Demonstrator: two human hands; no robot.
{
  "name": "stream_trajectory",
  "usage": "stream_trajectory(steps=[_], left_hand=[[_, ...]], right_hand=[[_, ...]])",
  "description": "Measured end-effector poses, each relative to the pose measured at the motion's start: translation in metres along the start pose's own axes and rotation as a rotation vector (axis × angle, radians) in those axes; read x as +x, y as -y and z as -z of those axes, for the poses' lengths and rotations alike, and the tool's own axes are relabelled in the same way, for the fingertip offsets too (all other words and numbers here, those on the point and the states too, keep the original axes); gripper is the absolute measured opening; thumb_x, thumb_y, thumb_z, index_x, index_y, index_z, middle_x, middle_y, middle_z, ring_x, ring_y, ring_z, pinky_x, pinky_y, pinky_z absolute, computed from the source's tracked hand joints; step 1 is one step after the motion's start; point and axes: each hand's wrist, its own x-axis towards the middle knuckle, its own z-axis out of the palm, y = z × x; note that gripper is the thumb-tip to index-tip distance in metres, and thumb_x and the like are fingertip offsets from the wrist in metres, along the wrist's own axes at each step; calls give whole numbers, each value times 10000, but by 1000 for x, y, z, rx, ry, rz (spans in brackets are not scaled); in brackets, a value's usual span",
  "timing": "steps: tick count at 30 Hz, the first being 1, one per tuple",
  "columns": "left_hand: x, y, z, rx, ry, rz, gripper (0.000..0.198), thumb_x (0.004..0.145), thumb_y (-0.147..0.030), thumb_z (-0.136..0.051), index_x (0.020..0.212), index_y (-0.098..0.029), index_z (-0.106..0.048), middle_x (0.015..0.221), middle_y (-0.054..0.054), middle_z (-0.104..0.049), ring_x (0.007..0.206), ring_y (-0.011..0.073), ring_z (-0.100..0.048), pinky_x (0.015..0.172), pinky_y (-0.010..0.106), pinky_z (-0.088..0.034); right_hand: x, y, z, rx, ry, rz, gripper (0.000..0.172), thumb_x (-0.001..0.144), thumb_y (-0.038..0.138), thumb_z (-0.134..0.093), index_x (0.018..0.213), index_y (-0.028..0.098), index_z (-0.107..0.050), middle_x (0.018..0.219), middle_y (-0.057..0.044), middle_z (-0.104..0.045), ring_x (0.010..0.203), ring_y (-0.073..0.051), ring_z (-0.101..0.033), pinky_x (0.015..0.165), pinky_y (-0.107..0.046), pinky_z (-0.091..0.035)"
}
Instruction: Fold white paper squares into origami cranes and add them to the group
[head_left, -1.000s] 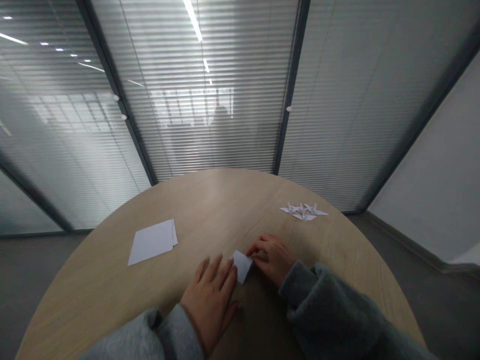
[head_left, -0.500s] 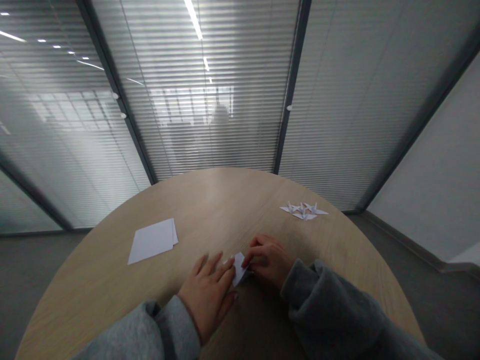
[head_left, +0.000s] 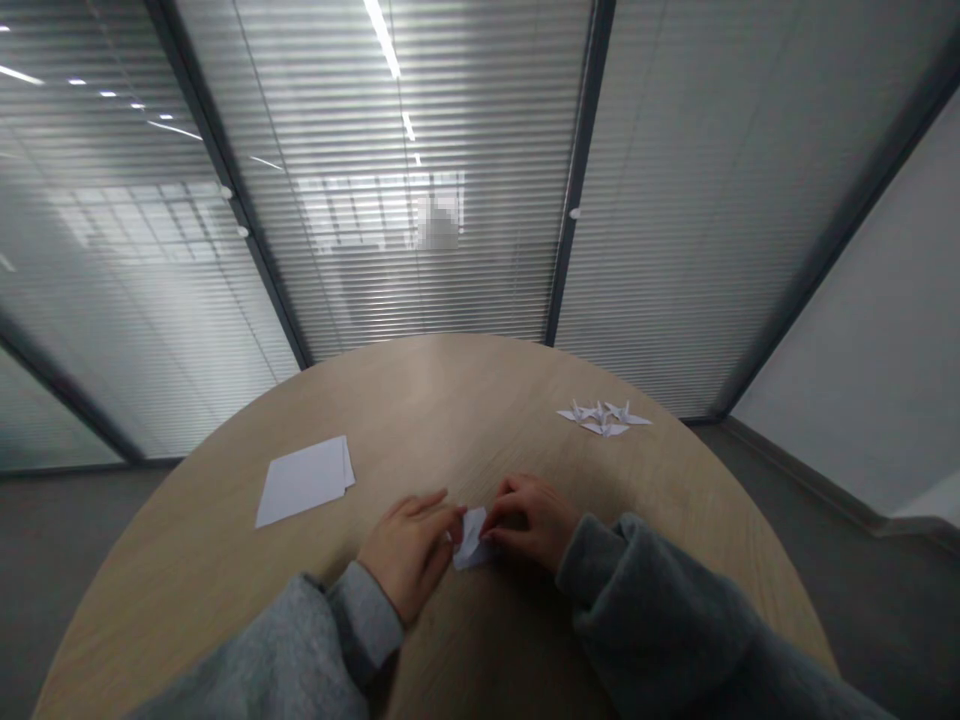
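Note:
Between my hands, near the front of the round wooden table [head_left: 442, 400], lies a small white folded paper [head_left: 470, 538]. My left hand [head_left: 412, 545] is at its left edge, with the thumb and fingers drawn together on the paper. From the other side, my right hand [head_left: 531, 520] pinches the paper's right edge between thumb and fingertips. Creases show on the paper, but the fingers hide parts of its outline.
At the left lie white paper sheets [head_left: 304, 482], stacked slightly askew. Several white folded paper cranes [head_left: 604, 418] sit grouped at the right. Beyond the table's far edge stand glass panels with blinds [head_left: 450, 290].
My left hand has gone from lying flat with fingers spread to gripping the paper's left edge. The folded paper has shifted slightly left and turned. My right hand still pinches it.

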Motion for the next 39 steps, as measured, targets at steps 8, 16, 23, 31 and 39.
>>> stream_trajectory(steps=[8, 16, 23, 31, 39], left_hand=[[3, -1, -1, -111, 34, 110, 135, 761, -146, -564, 851, -226, -625, 1218, 0, -635, 1293, 260, -392, 1048, 445, -339], [2, -4, 2, -89, 91, 130, 186, 760, -135, -539, 910, -231, -594, 1284, 23, -585, 1315, 265, -358, 1057, 545, -264], [2, -4, -1, -79, 99, 125, 219, 755, -101, -525, 908, -232, -612, 1311, 28, -560, 1352, 274, -279, 1054, 571, -242], [1, -6, 0, -71, 138, 127, 238, 798, -112, -465, 948, -235, -602, 1346, 11, -525, 1375, 256, -213, 1066, 584, -207], [1, -8, 0, -79, 126, 127, 200, 810, -149, -467, 940, -226, -597, 1345, 19, -527, 1370, 261, -225, 1068, 593, -191]], right_hand=[[1, 0, -5, 30, -13, -1, 85, 733, 225, -690, 794, 179, -729, 782, -42, -582, 787, -184, -543, 722, -297, -391], [3, -8, -4, 48, -3, 38, 138, 656, 149, -716, 772, 217, -746, 758, -16, -572, 748, -167, -555, 714, -289, -411], [7, -16, 0, 29, -6, 26, 82, 684, 190, -716, 759, 212, -741, 799, -23, -590, 778, -174, -558, 722, -292, -413], [7, -7, -6, -27, -39, -55, 114, 753, 261, -680, 781, 159, -724, 819, -64, -602, 839, -205, -548, 756, -323, -384], [6, 2, -7, -60, -61, -135, 155, 736, 320, -706, 769, 168, -717, 794, -48, -570, 815, -195, -528, 723, -306, -357]])
